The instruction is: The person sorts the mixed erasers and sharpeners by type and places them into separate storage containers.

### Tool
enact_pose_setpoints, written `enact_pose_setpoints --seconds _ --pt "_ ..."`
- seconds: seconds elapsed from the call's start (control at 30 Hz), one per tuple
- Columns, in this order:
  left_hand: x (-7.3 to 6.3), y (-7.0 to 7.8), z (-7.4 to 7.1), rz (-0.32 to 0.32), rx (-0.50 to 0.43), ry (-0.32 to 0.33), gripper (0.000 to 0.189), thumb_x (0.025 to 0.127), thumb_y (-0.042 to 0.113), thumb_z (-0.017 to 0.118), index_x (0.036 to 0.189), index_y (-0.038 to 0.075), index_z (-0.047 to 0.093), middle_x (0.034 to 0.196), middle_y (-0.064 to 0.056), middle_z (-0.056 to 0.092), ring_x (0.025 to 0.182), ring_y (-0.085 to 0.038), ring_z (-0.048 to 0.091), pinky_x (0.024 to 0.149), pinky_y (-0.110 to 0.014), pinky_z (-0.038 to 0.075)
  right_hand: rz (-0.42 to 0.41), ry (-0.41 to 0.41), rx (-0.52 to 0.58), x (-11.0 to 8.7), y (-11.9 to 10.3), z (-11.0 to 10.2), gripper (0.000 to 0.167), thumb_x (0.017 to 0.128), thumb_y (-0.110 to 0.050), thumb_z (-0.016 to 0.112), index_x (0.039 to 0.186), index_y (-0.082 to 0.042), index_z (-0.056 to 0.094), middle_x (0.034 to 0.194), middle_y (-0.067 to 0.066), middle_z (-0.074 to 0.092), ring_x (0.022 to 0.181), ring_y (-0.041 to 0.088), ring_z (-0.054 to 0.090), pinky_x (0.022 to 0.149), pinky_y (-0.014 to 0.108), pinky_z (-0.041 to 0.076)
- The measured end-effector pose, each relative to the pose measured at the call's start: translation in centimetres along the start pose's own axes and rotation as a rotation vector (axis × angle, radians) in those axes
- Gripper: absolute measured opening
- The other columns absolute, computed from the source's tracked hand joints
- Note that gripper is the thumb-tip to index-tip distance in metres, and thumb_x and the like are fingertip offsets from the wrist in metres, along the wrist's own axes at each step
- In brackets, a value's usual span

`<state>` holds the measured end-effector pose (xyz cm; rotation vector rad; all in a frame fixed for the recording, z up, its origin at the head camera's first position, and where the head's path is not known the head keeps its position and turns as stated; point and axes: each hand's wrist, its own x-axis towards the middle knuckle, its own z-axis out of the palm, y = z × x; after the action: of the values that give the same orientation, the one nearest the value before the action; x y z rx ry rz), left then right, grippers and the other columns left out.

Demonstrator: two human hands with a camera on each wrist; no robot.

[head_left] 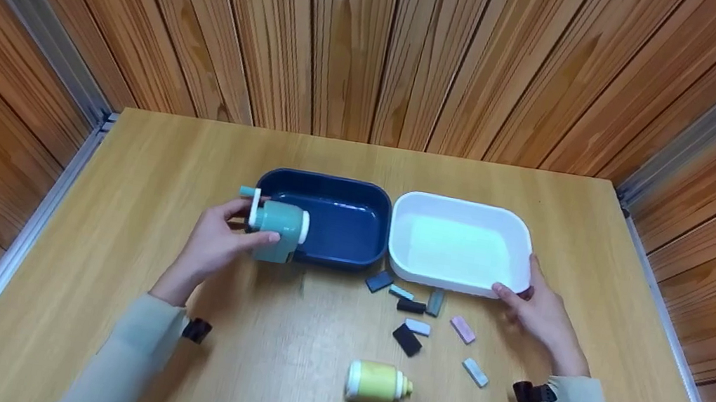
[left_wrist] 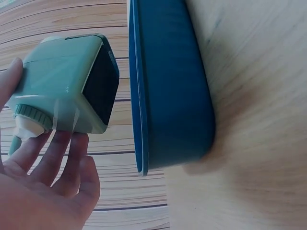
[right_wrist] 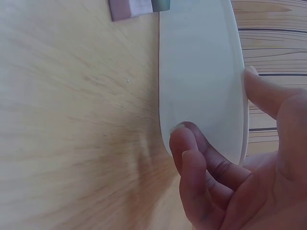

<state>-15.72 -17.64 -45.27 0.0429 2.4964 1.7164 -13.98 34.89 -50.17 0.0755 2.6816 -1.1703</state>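
My left hand (head_left: 214,236) grips a teal crank pencil sharpener (head_left: 282,221) over the near left edge of a dark blue tub (head_left: 338,263). In the left wrist view, the sharpener's dark base (left_wrist: 101,84) faces the tub, with a gap between them. The thumb lies on one side of its body and the fingers on the other. At the right, my right hand (head_left: 543,317) holds a white tub (head_left: 452,286) by its near right corner. In the right wrist view, the thumb is at the rim and the other fingers bend against the outer wall.
Several small blocks, including a pink block (head_left: 463,329) and a black block (head_left: 407,340), lie scattered before the tubs. Nearer lies a yellow bottle-shaped object (head_left: 375,383) on its side. Wood-panelled walls (head_left: 367,46) stand behind and beside the table (head_left: 138,197).
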Motion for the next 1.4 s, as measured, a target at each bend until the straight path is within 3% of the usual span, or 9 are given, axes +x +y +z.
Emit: enact_pose_setpoints --seconds 0.33,0.57,0.83,1.1,1.4 --pt "2.3 0.8 1.0 -0.026 -0.038 -0.005 0.077 0.077 0.052 0.083 0.138 0.013 0.058 0.137 -0.008 0.053 0.127 -0.029 0.043 0.107 -0.053 0.037 -0.005 -0.011 0.039 0.0 0.1 0.1 0.106 0.092 -0.060 0.060 0.159 -0.014 -0.010 0.098 0.021 0.062 0.073 0.029 0.064 0.060 0.033 0.051" --pt "3.8 1.9 2.2 -0.072 -0.053 -0.016 0.079 0.078 0.052 0.082 0.140 0.010 0.055 0.135 -0.009 0.055 0.122 -0.028 0.049 0.102 -0.047 0.044 0.029 -0.014 0.058 -0.1 0.1 0.2 0.107 0.091 -0.063 0.059 0.159 -0.018 -0.010 0.102 0.022 0.060 0.077 0.030 0.064 0.063 0.034 0.052" --pt "5.3 2.5 3.7 -0.125 -0.095 0.040 0.076 0.078 0.049 0.083 0.133 0.005 0.053 0.122 -0.011 0.059 0.108 -0.026 0.058 0.092 -0.038 0.051 0.029 -0.006 0.064 0.1 0.3 0.3 0.107 0.091 -0.061 0.061 0.160 -0.018 -0.009 0.106 0.021 0.060 0.076 0.030 0.065 0.061 0.038 0.054" --pt "6.8 2.4 5.3 -0.186 -0.163 -0.014 0.072 0.080 0.046 0.082 0.130 0.003 0.054 0.119 -0.013 0.060 0.100 -0.026 0.062 0.089 -0.041 0.053 0.051 -0.027 0.093 -0.1 0.3 0.2 0.108 0.090 -0.064 0.060 0.159 -0.023 -0.012 0.108 0.022 0.056 0.078 0.031 0.063 0.062 0.038 0.054" --pt "7.7 2.5 6.1 -0.266 -0.126 -0.080 0.071 0.081 0.052 0.079 0.129 0.006 0.054 0.118 -0.010 0.060 0.103 -0.026 0.062 0.095 -0.042 0.051 0.054 -0.032 0.127 -0.2 0.3 0.3 0.107 0.090 -0.063 0.061 0.158 -0.027 -0.012 0.108 0.024 0.056 0.080 0.033 0.063 0.064 0.038 0.053"
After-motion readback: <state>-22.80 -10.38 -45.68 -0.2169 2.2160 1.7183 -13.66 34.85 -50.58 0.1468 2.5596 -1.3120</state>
